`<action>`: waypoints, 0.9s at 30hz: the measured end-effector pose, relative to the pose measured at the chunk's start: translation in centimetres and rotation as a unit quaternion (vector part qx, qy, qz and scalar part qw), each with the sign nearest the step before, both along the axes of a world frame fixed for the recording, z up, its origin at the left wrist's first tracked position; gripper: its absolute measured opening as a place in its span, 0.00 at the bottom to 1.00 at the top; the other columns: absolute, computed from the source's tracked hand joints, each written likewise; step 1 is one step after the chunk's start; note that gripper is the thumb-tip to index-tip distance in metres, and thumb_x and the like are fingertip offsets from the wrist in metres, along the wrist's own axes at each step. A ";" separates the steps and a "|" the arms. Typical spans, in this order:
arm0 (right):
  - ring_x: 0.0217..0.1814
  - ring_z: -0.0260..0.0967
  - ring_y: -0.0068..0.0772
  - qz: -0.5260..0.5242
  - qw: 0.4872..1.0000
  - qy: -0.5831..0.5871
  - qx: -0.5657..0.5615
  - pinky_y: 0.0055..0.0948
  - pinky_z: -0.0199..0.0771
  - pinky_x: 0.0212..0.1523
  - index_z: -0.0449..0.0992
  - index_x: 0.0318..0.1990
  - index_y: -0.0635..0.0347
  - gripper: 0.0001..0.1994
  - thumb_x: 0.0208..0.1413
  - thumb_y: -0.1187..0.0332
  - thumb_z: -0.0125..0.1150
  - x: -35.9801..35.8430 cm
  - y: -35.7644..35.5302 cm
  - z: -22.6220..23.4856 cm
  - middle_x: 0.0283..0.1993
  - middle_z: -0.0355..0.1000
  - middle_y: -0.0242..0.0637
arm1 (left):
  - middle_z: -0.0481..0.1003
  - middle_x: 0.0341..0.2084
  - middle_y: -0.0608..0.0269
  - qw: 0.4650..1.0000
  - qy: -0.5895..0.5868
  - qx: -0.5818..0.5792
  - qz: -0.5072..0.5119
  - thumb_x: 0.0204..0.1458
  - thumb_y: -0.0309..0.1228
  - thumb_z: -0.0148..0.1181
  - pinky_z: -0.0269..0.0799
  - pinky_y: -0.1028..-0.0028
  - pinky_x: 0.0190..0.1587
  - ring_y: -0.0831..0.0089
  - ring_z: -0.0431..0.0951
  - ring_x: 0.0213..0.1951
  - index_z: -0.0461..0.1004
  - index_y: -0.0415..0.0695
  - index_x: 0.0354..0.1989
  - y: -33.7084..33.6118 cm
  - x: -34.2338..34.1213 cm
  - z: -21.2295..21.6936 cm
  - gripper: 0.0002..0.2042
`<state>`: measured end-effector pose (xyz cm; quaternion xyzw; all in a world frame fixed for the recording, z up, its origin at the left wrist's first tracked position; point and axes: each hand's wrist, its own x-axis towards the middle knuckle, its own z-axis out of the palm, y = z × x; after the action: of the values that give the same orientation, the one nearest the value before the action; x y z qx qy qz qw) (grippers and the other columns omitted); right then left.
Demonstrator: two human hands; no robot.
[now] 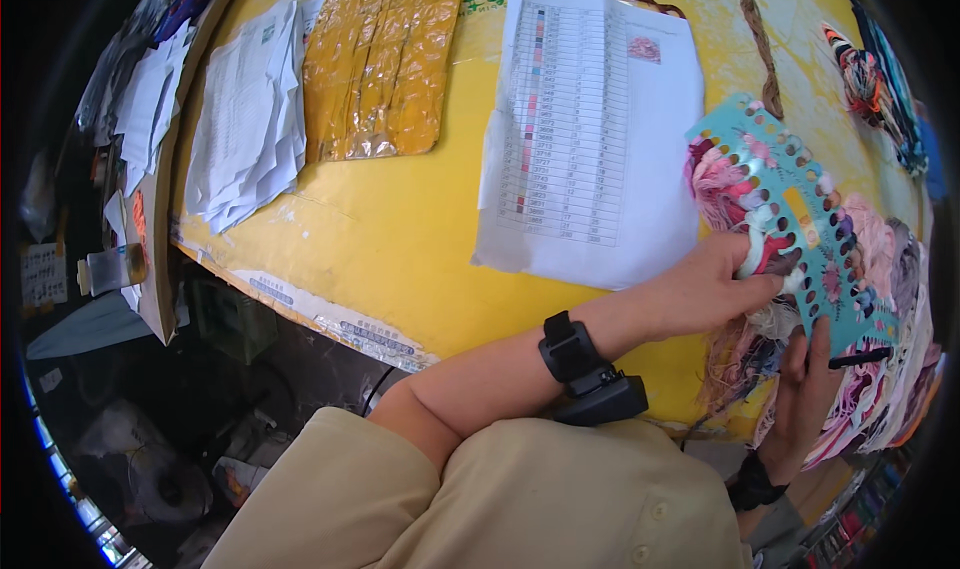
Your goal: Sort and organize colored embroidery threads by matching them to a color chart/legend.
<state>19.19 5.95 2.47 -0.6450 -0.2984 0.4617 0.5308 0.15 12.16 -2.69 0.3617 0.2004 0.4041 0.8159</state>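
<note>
A turquoise floss card (815,234) with rows of round holes along both long edges is tilted at the right side of the table. Bundles of embroidery floss (722,187) in pink, purple, white and grey are looped through its holes. My left hand (725,284) reaches across and pinches strands at the card's near-left edge. Underneath, my right hand (805,374) grips the lower end of the card, with two fingers showing against it. A short black stick-like thing (860,359) lies across the card's lower end beside those fingers. Long loose strands (880,409) hang past the right hand.
A printed colour chart (570,129) on white paper lies left of the card. Farther left are a tape-covered brown board (385,64) and a stack of papers (255,109). A brown twisted cord (760,39) and a multicoloured skein (865,79) lie at the far right of the yellow table (380,239).
</note>
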 end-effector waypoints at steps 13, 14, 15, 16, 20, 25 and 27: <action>0.27 0.51 0.11 0.023 0.957 -0.282 0.068 0.13 0.53 0.27 0.68 0.46 0.61 0.10 0.61 0.68 0.51 5.1 3.7 5.7 0.30 0.60 0.22 | 0.64 0.17 0.76 0.994 0.099 0.037 -0.009 0.59 0.36 0.50 0.53 0.83 0.20 0.88 0.59 0.18 0.70 0.45 0.33 -0.1 0.7 -0.5 0.08; 0.29 0.53 0.13 0.061 0.952 -0.296 0.045 0.13 0.56 0.31 0.70 0.49 0.58 0.11 0.62 0.65 0.50 3.6 5.0 6.2 0.32 0.62 0.22 | 0.64 0.17 0.76 0.993 0.109 0.021 -0.048 0.59 0.37 0.50 0.53 0.82 0.19 0.87 0.59 0.18 0.68 0.45 0.31 -0.1 0.2 0.1 0.10; 0.29 0.54 0.11 0.126 0.943 -0.305 0.032 0.14 0.56 0.28 0.70 0.48 0.59 0.10 0.61 0.71 0.49 3.3 6.4 6.8 0.30 0.61 0.23 | 0.63 0.16 0.75 0.989 0.117 0.010 -0.092 0.60 0.38 0.49 0.53 0.82 0.19 0.87 0.59 0.17 0.67 0.45 0.29 -0.1 -0.2 0.9 0.12; 0.28 0.55 0.12 0.180 0.950 -0.252 0.038 0.16 0.57 0.28 0.71 0.45 0.59 0.08 0.60 0.71 0.50 2.4 7.8 6.6 0.30 0.62 0.24 | 0.63 0.16 0.75 0.987 0.114 0.028 -0.106 0.61 0.40 0.48 0.53 0.82 0.19 0.87 0.59 0.17 0.67 0.45 0.29 -0.3 -0.3 0.8 0.13; 0.35 0.69 0.32 0.343 0.836 -0.424 0.057 0.29 0.67 0.36 0.71 0.41 0.64 0.09 0.55 0.70 0.54 2.6 13.5 2.4 0.32 0.69 0.42 | 0.65 0.15 0.73 0.960 0.192 0.071 -0.191 0.61 0.47 0.46 0.56 0.81 0.21 0.84 0.61 0.18 0.67 0.44 0.22 -0.6 -0.6 1.0 0.21; 0.41 0.66 0.51 0.341 0.714 -0.595 0.144 0.42 0.66 0.40 0.70 0.36 0.61 0.06 0.52 0.70 0.56 5.6 17.1 -2.7 0.35 0.68 0.46 | 0.65 0.16 0.72 0.966 0.189 -0.016 -0.174 0.61 0.50 0.43 0.54 0.81 0.20 0.84 0.60 0.17 0.69 0.44 0.23 -0.8 -0.1 1.8 0.23; 0.44 0.66 0.50 0.352 0.722 -0.584 0.116 0.40 0.66 0.43 0.71 0.38 0.60 0.07 0.50 0.71 0.56 5.5 17.3 -2.1 0.37 0.68 0.45 | 0.65 0.16 0.73 0.974 0.169 0.017 -0.149 0.61 0.49 0.45 0.53 0.81 0.20 0.84 0.59 0.17 0.69 0.44 0.23 -0.7 0.0 1.4 0.22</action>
<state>24.71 23.29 0.38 -0.5689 -0.8061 0.1089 0.1214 0.16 11.48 -1.32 0.4646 0.2724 0.2146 0.8148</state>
